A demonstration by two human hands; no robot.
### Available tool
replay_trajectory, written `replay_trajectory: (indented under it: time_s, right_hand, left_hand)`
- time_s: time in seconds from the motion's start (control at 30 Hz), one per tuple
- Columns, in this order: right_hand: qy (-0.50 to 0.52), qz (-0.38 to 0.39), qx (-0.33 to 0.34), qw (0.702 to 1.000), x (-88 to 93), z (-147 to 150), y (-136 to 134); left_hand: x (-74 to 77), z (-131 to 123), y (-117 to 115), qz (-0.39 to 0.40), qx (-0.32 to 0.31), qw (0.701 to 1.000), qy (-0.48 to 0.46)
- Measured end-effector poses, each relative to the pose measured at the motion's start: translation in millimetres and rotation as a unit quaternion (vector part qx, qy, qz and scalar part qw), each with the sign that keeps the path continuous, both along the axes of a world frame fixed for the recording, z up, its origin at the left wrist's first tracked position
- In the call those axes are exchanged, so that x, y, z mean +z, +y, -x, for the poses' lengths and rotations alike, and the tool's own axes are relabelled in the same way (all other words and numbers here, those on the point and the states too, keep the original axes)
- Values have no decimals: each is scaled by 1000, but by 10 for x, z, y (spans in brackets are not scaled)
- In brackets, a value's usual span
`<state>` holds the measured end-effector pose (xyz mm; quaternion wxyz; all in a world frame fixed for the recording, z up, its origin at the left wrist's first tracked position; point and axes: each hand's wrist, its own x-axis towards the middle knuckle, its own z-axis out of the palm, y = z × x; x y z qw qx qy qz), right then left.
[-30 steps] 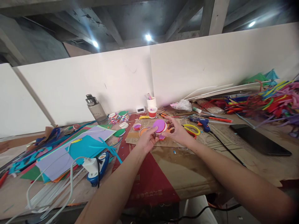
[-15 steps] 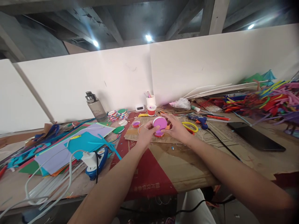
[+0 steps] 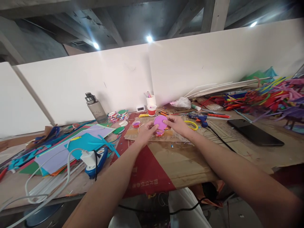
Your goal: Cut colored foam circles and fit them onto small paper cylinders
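Observation:
My left hand [image 3: 147, 131] and my right hand [image 3: 177, 124] hold a round purple disc [image 3: 160, 122] with a pale rim between them. The left fingers grip its left edge and the right fingers pinch its right edge. Just below the disc, partly hidden, lies a purple and red piece [image 3: 159, 133]. Left of my hands, a small purple-topped red cup piece [image 3: 136, 124] rests on a cardboard sheet [image 3: 133, 135]. Yellow-handled scissors [image 3: 192, 125] lie just right of my right hand.
At the back stand a bottle [image 3: 96, 109], a red and white paper cup [image 3: 152, 110] and a small clock [image 3: 140, 108]. Coloured paper [image 3: 87, 145] and a power strip [image 3: 98, 163] lie left. A glue gun [image 3: 202, 120], a phone [image 3: 255, 131] and a pipe-cleaner pile [image 3: 256, 98] are right.
The right fingers have shifted onto the disc's upper right edge, and the disc's purple face shows more fully. The whole view has moved slightly.

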<state>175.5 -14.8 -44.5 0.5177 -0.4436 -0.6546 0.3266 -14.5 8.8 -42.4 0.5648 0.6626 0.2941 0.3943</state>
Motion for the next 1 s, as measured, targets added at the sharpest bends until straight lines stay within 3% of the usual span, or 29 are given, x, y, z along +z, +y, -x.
replay_trajectory:
  time_s: [0.13, 0.37, 0.53, 0.6, 0.7, 0.87, 1.0]
  right_hand:
    - [49, 32, 6, 998, -14, 27, 7]
    - [22, -60, -22, 998, 10, 85, -28]
    - [56, -71, -151, 984, 26, -56, 56]
    - [5, -51, -175, 983, 7, -94, 75]
    - [-137, -43, -142, 979, -63, -44, 68]
    - [-352, -46, -107, 929, -201, 195, 5]
    - [-398, -43, -93, 912, -235, 274, 2]
  left_hand:
    - [30, 14, 3, 46, -6, 999, -21]
    - [148, 65, 21, 154, 34, 982, -105]
    - [280, 171, 95, 206, 130, 943, -226]
    - [312, 208, 130, 220, 162, 928, -254]
    - [334, 239, 160, 229, 189, 913, -278]
    - [340, 253, 191, 210, 193, 906, -313]
    - [303, 264, 231, 202, 197, 910, -304]
